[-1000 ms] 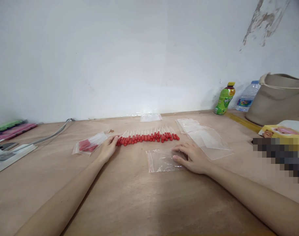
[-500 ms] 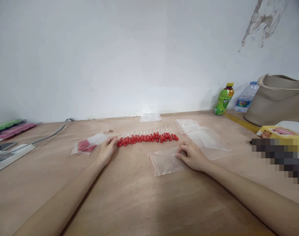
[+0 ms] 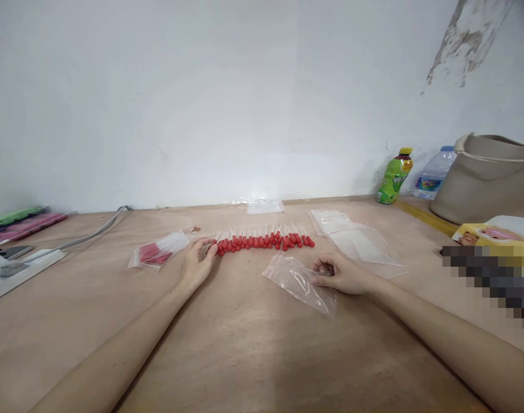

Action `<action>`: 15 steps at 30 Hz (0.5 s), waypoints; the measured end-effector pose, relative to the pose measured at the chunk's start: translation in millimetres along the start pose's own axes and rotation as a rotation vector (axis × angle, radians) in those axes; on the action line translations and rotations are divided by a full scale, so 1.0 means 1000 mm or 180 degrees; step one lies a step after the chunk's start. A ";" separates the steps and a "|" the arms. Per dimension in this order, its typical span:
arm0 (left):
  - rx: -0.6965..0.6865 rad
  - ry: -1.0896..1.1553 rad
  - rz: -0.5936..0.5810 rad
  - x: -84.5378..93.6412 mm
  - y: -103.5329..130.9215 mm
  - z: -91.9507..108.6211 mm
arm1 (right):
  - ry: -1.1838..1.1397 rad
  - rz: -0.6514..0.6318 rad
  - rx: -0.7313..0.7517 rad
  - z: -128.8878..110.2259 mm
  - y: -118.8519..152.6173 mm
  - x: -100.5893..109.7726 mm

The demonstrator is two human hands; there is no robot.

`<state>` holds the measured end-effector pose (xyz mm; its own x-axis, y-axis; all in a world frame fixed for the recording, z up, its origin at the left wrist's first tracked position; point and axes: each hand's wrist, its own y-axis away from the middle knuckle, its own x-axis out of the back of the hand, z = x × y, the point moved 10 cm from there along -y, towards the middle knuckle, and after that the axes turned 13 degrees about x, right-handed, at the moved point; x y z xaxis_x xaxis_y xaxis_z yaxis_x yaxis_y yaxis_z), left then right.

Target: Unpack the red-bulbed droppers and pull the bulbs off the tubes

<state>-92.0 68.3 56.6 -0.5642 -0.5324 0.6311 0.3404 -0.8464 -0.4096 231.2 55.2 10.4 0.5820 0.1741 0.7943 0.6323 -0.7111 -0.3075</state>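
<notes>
A row of thin pale sticks with red tips (image 3: 262, 241) lies on the table, red ends toward me. At its left end is my left hand (image 3: 197, 261), thumb and forefinger curled into a pinch around the red tip of an end stick. Part of that tip is hidden by the fingers. My right hand (image 3: 339, 272) pinches the side of a clear zip bag (image 3: 298, 281), which tilts up off the table and looks flat, with nothing visible in it. Left of my left hand lies another clear bag (image 3: 156, 252) with red-tipped sticks inside.
More clear zip bags (image 3: 365, 246) lie right of the row, and another (image 3: 265, 206) rests by the wall. At the right stand a green bottle (image 3: 393, 178), a water bottle (image 3: 431, 175) and a beige bag (image 3: 481, 183). A grey cable (image 3: 93, 232) runs at the left.
My left hand has moved right onto the end of the row, its fingers now curled around a tip. The bag in my right hand has lifted and turned, its lower corner swinging toward me.
</notes>
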 end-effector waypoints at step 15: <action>-0.0515 -0.0480 0.0283 0.004 0.009 0.018 | 0.2070 0.1990 -0.2561 0.097 0.094 0.134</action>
<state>-78.3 58.4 67.6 -0.4147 -0.6114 0.6740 0.2520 -0.7889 -0.5605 418.0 77.9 37.5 0.1613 -0.5622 0.8111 -0.3004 -0.8108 -0.5023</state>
